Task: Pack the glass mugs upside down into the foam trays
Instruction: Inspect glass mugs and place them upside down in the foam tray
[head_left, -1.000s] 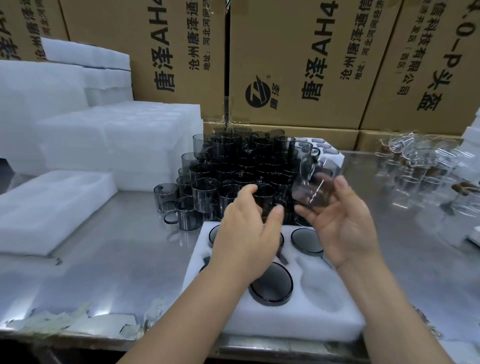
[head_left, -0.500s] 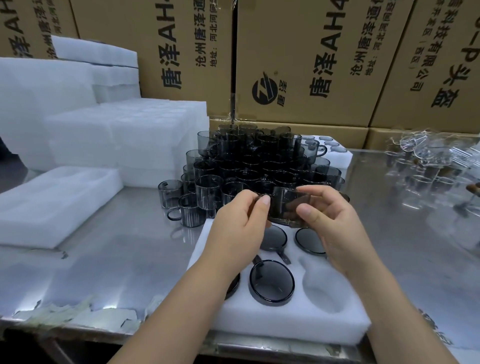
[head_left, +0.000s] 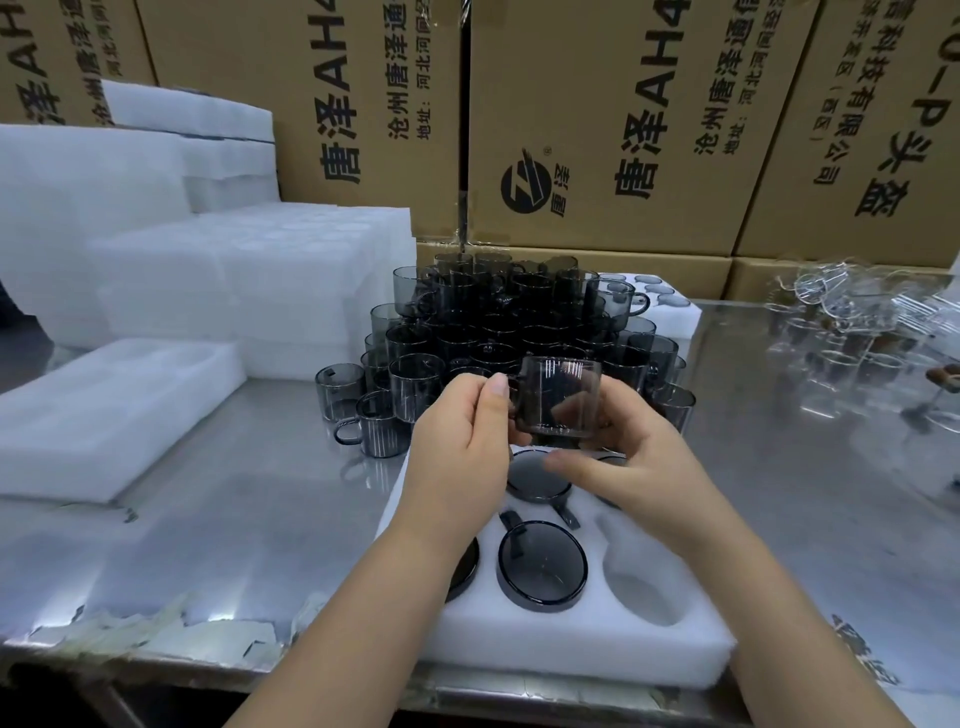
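A smoky grey glass mug (head_left: 558, 401) is held upright above the far end of the white foam tray (head_left: 582, 639). My left hand (head_left: 462, 447) pinches its handle side and my right hand (head_left: 631, 462) cups its body from below and the right. In the tray, upside-down mugs show their dark round bases (head_left: 542, 564), and one round pocket (head_left: 644, 587) at the near right is empty. A stacked pile of grey mugs (head_left: 519, 322) stands just behind the tray.
White foam trays (head_left: 104, 410) and taller foam stacks (head_left: 244, 280) sit to the left on the steel table (head_left: 249, 519). Clear glassware (head_left: 857, 343) crowds the right side. Cardboard boxes (head_left: 623, 130) wall off the back. Another foam tray (head_left: 670, 312) lies behind the pile.
My right hand brought the mug from the right and higher up to the centre above the tray. My left hand rose from the tray and took hold of its handle side.
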